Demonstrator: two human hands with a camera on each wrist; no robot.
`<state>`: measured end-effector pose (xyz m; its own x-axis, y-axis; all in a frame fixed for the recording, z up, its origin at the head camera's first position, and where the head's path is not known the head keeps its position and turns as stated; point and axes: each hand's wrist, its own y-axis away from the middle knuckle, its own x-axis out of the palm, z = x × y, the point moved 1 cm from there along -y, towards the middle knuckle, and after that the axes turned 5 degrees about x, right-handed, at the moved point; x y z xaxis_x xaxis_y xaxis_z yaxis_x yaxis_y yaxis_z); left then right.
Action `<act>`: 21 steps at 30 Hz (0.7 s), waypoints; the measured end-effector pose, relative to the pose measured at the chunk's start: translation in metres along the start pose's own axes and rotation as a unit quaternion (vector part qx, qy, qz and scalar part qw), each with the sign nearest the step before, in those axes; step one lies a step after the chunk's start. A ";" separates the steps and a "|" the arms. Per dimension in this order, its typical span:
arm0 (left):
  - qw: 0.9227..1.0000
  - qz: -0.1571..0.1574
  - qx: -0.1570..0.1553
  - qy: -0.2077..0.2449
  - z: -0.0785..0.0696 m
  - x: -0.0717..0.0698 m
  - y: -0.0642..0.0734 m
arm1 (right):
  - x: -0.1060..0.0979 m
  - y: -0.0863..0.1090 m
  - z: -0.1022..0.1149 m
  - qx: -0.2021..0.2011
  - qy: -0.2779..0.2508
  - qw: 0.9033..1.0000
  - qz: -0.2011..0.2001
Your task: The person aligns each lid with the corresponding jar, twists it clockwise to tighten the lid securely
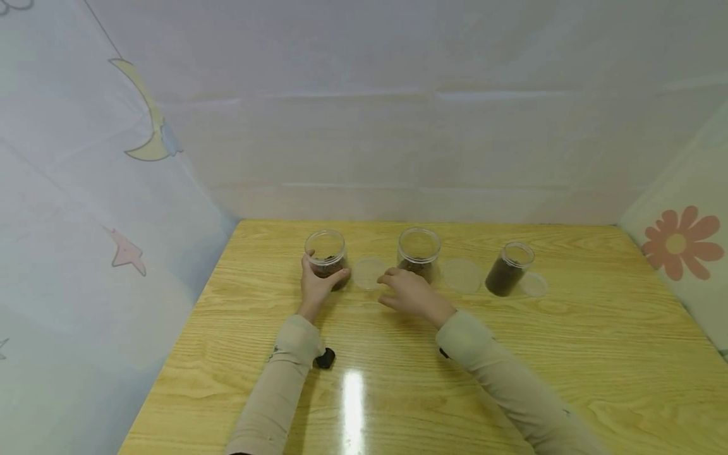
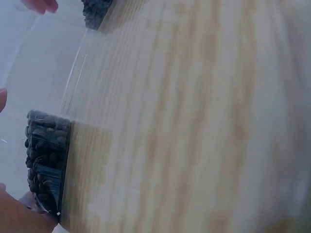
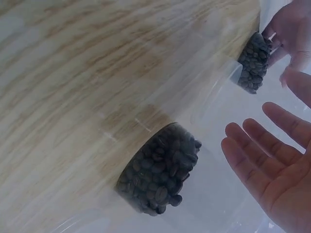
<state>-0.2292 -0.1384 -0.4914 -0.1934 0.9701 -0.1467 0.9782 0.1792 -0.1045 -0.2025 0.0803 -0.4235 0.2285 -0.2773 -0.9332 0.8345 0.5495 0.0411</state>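
Note:
My left hand [image 1: 315,287] grips the leftmost clear jar [image 1: 335,270], thumb and fingers on opposite sides. Dark coffee beans [image 2: 47,155] fill the lower part of that jar. My right hand [image 1: 412,294] holds nothing and hovers in front of the middle jar [image 1: 419,246], fingers pointing left. In the right wrist view its fingers [image 3: 257,170] are loosely extended beside that jar's coffee beans [image 3: 158,170]. A clear round lid [image 1: 368,274] lies flat between the two jars, close to the right fingertips. Both jars stand upright without lids.
To the right stands a narrower uncapped jar [image 1: 504,278] with dark contents. One clear lid [image 1: 462,276] lies left of it, and a smaller lid [image 1: 534,285] right of it. The wooden table [image 1: 364,341] ends at a pale wall [image 1: 364,139] behind the jars.

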 end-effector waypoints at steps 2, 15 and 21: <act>1.000 -0.001 -0.001 0.001 0.000 0.000 0.000 | 0.003 -0.004 0.000 -0.003 0.008 1.000 0.004; 1.000 0.001 0.002 0.012 0.003 0.001 -0.002 | 0.010 -0.023 0.005 0.015 0.038 0.999 0.008; 1.000 0.003 -0.002 0.015 0.003 0.000 -0.002 | 0.017 -0.035 0.006 0.027 0.060 0.998 0.020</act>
<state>-0.2316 -0.1397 -0.4937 -0.1859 0.9755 -0.1180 0.9796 0.1747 -0.0989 -0.2244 0.0512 -0.4388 0.2027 -0.1588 -0.9663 0.8523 0.5146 0.0942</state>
